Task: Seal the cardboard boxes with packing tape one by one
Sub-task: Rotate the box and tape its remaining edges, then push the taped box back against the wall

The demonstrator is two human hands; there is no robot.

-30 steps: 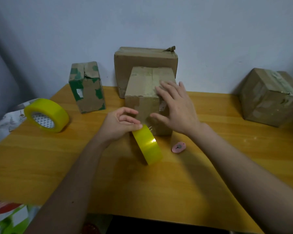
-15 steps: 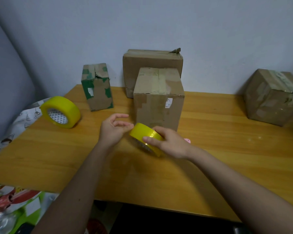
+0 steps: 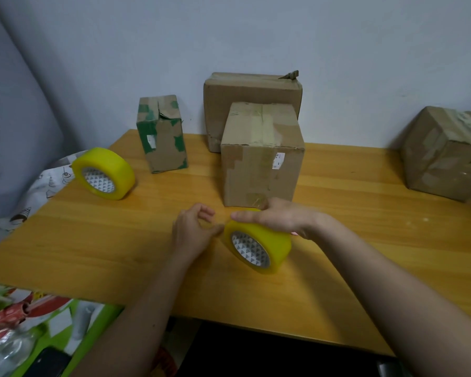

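Note:
A yellow tape roll [image 3: 264,246] stands on edge on the wooden table [image 3: 120,254], just in front of a brown cardboard box [image 3: 259,161] with tape strips across its top. My right hand [image 3: 278,217] grips the roll from above, fingers curled over its rim. My left hand [image 3: 192,231] is at the roll's left side, thumb and fingers pinching at the tape's edge. Whether a loose tape end is between them is too small to tell.
A second yellow tape roll [image 3: 104,174] sits at the table's left edge. A green-patched box [image 3: 162,134] and a larger brown box [image 3: 250,91] stand at the back, another box [image 3: 446,153] at the far right. Clutter [image 3: 25,330] lies below the table's front left.
My right hand left the box top and took hold of the roll from above. The roll turned so its core faces me. My left hand moved from holding the roll to picking at its edge.

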